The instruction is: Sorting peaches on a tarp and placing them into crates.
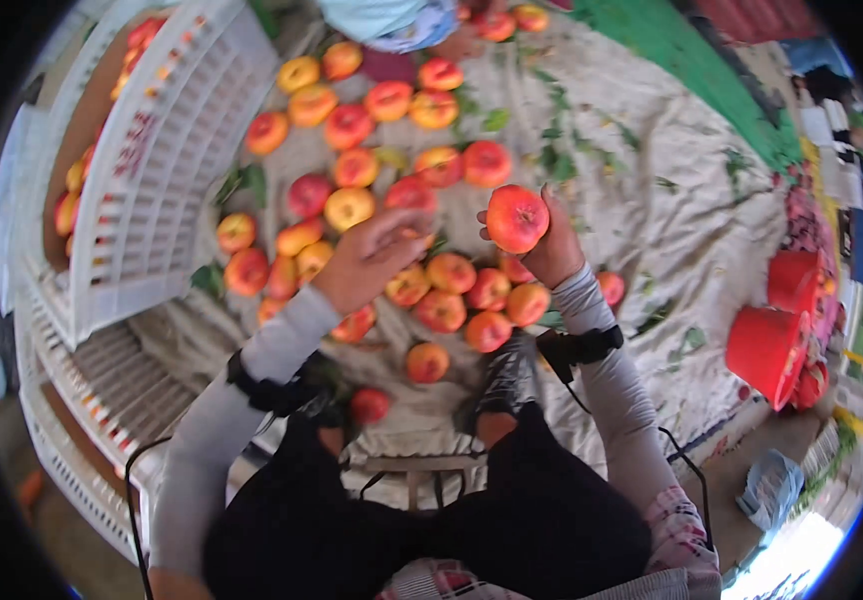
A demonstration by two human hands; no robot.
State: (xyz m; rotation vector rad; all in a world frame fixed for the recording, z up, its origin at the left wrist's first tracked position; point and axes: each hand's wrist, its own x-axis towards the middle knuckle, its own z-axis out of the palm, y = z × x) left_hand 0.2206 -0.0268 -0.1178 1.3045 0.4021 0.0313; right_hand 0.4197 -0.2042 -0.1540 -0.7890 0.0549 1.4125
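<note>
My right hand [563, 244] holds a red-and-yellow peach [518, 219] from below, its hollowed end turned up towards me. To its left, my left hand [379, 255] is above the loose peaches with fingers curled. A bit of orange fruit shows by its fingertips, and whether the hand grips it cannot be made out. Below and between my hands lies a cluster of peaches [440, 310]. Further peaches [349, 126] are spread beyond my left hand, on a pale cloth sheet [671, 247].
A white plastic crate [169, 172] holding peaches stands at left, above another crate [71, 442]. Red buckets [765, 352] are at right. Leaves [559, 161] litter the cloth. Across from me is a person's pale blue clothing [390, 22]. My shoes flank a single peach [427, 362].
</note>
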